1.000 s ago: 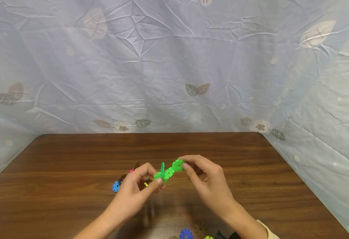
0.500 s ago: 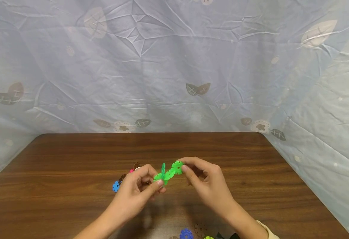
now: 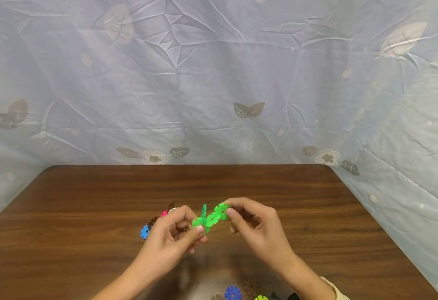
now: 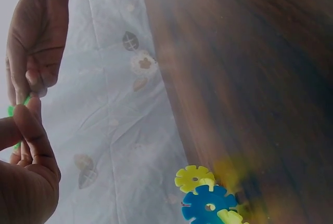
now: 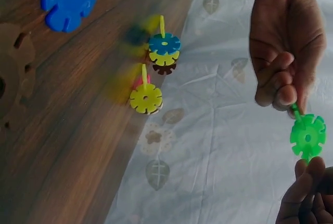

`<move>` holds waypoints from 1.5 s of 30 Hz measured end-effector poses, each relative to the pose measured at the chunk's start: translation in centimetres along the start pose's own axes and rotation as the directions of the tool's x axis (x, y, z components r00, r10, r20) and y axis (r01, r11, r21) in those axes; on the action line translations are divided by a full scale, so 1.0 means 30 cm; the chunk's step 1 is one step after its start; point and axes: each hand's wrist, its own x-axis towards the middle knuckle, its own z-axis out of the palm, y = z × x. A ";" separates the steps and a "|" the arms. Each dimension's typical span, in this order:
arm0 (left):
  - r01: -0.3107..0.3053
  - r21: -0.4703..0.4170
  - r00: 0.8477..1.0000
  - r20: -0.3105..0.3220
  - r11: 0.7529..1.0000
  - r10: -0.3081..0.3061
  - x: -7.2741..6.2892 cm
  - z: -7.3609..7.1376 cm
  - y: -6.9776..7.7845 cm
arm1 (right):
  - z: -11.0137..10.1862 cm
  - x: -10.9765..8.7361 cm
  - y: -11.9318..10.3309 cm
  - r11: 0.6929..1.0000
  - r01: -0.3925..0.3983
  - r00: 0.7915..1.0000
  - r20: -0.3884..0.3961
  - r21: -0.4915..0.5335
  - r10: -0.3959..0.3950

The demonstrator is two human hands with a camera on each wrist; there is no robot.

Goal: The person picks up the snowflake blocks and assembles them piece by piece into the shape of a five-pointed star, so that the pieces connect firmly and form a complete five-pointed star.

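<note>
Both hands hold a short chain of notched green plastic discs (image 3: pixel 213 219) above the table in the head view. My left hand (image 3: pixel 171 235) pinches its left end between thumb and fingers. A darker green disc (image 3: pixel 204 211) stands on edge there, crosswise to the others. At the other end, my right hand (image 3: pixel 265 229) pinches the outermost bright green disc (image 3: pixel 221 211) by its rim. One green disc (image 5: pixel 308 136) shows face-on between the two hands in the right wrist view. Fingers mostly cover the green pieces in the left wrist view.
Behind my left hand lie joined discs, among them a blue disc (image 3: pixel 145 232). A violet-blue disc (image 3: pixel 233 292), a brown disc (image 3: pixel 251 286) and a yellow-green disc (image 3: pixel 261 298) lie at the near edge. A patterned curtain (image 3: pixel 211 83) hangs beyond the wooden table (image 3: pixel 297 187).
My right hand and the outer green disc have sunk slightly, and the disc sits a little nearer the left hand. Both hands keep their pinch. The head view has tilted slightly.
</note>
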 end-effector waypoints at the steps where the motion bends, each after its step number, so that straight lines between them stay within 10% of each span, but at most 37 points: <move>1: -0.004 0.000 1.000 -0.001 1.000 0.004 -0.001 0.001 0.002 | 0.001 0.001 -0.001 1.000 -0.003 1.000 0.002 0.003 0.003; 8: -0.003 0.002 1.000 0.014 1.000 0.003 0.003 0.004 0.021 | 0.002 0.003 -0.009 0.999 -0.030 0.999 -0.037 -0.027 0.029; 16: 0.013 0.214 1.000 0.007 0.977 -0.015 0.005 -0.030 0.036 | 0.022 -0.005 -0.012 0.988 0.070 0.997 -0.022 -0.134 -0.074; 34: -0.090 0.143 0.996 0.031 0.986 0.087 0.027 -0.062 0.010 | 0.092 0.075 -0.022 0.944 0.192 0.981 0.062 -0.269 -0.182; 45: -0.056 0.115 0.992 -0.105 0.992 0.068 0.032 -0.074 0.041 | 0.055 0.185 0.026 0.977 0.120 0.986 0.138 -0.176 -0.096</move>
